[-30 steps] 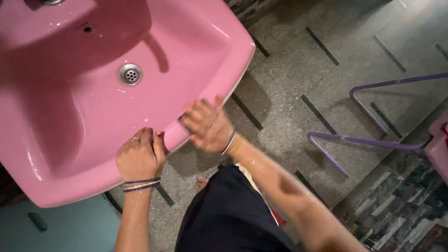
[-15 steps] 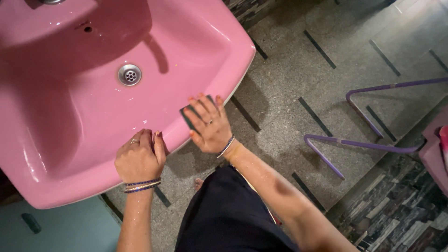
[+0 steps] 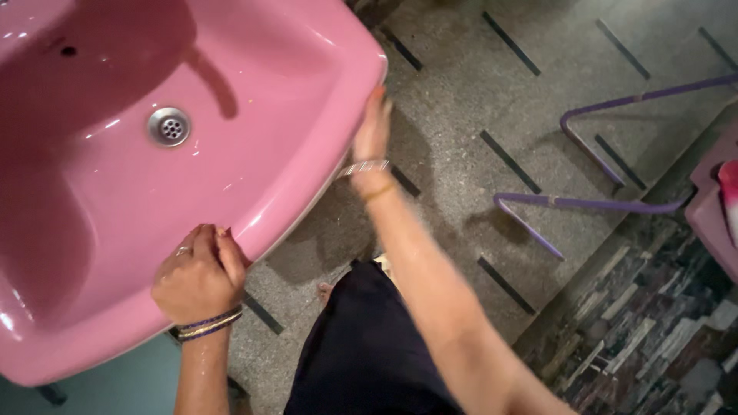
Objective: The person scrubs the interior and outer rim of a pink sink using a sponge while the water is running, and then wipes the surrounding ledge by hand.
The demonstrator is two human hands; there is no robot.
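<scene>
- My left hand [image 3: 198,278] is curled over the near rim of the pink sink [image 3: 92,230], fingers bent against the edge. I judge the grip steadies me as I lean over the basin.
- My right hand [image 3: 373,127] lies flat and unclenched along the sink's right-hand edge near its front corner, fingers straight and pointing away from me, holding nothing. The flat palm looks like a wipe or a brace along the rim, not a grasp.
- The sink fills the upper left of the view, its metal drain [image 3: 169,126] in the basin well away from both hands.
- Bangles [image 3: 206,323] circle my left wrist, and a thin bracelet [image 3: 364,167] my right.
- Beyond the sink, a purple metal frame [image 3: 584,204] stands on the speckled floor [image 3: 461,92].
- Half a second ago my right hand was spread, fingers splayed, lower on the rim and close to my left; it has since slid up toward the corner. My left hand has stayed put.
</scene>
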